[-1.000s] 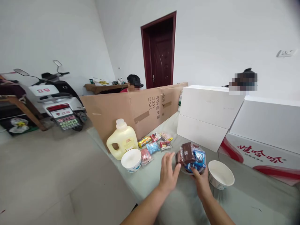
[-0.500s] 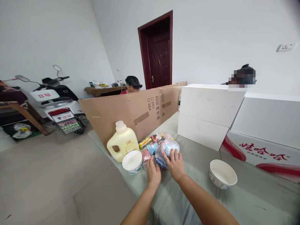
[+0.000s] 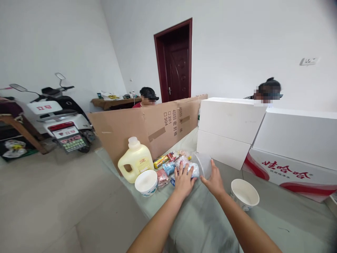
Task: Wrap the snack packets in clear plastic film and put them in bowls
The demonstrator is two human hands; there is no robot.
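translucent plastic forms the round, clear-walled bowl [image 3: 205, 165], tipped onto its side above the counter [image 3: 205, 218] draped in grey-green cloth. its rim slants from far left to near right, and its mouth appears to face left, towards the loose heap of small, shiny, multicoloured wrapped packets [image 3: 181, 161]. the right hand [image 3: 214, 179] is the nearer to it, at its right side with thumb and fingers parted around the wall; i cannot tell how firmly it grips. the left hand [image 3: 185, 181] lies palm down on the near edge of the heap, fingers spread wide, just left of the bowl. a white paper bowl with a patterned outside [image 3: 244, 191] stands upright beside the right forearm, apart from the packets.
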